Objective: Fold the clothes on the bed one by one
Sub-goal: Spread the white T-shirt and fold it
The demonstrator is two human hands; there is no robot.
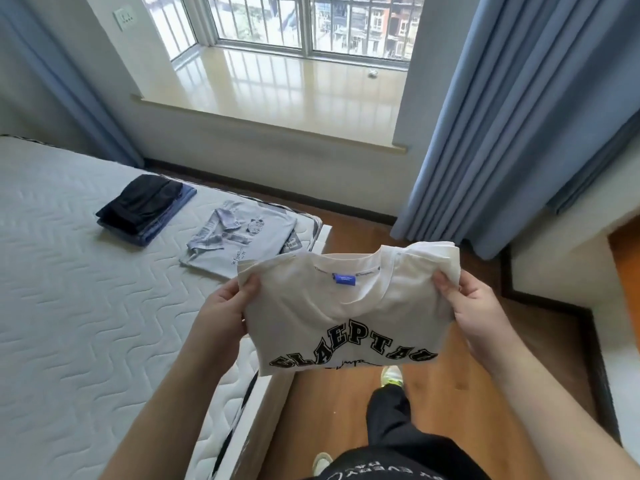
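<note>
A folded white T-shirt [346, 313] with black arched lettering and a blue neck label hangs in the air beside the bed's corner, over the wooden floor. My left hand [225, 306] pinches its left edge near the shoulder. My right hand [471, 306] grips its right edge, thumb on top of the bunched cloth. On the white quilted mattress [69, 306] lie a folded light-grey printed shirt [242, 237] near the corner and a stack of folded dark and blue clothes [145, 209] further left.
Blue curtains [502, 116] hang at the right, next to a bay window with a glossy sill [294, 81]. The wooden floor [450, 393] runs between the bed and a white ledge at the right. My legs in black trousers stand below.
</note>
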